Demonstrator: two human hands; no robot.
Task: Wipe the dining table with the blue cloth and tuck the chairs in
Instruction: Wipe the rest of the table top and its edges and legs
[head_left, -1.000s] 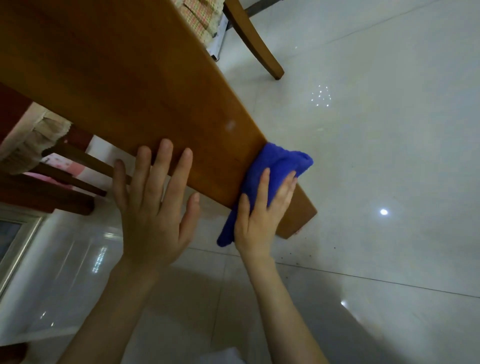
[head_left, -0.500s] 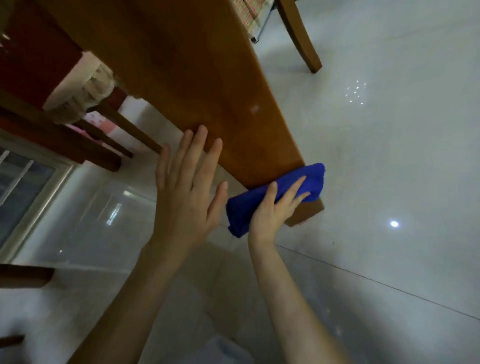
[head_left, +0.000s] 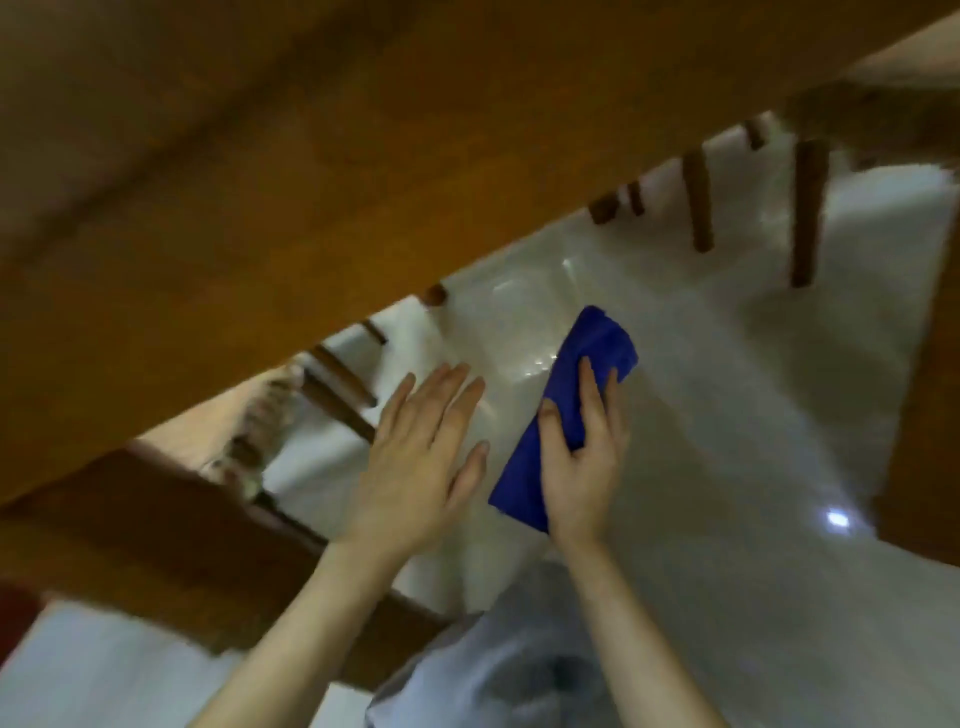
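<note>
2 hands and a blue cloth just off the worktop edge.
The blurred brown worktop fills the upper left, with a chair at the lower left. The left hand is spread flat with straight fingers and holds nothing, seen against the pale floor. Just beside it, the right hand grips the folded cloth, apart from the worktop. Chair legs show at the upper right.

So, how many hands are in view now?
2. The left hand is open, left of the blue cloth; the right hand grips that cloth. None seems hidden.
</note>
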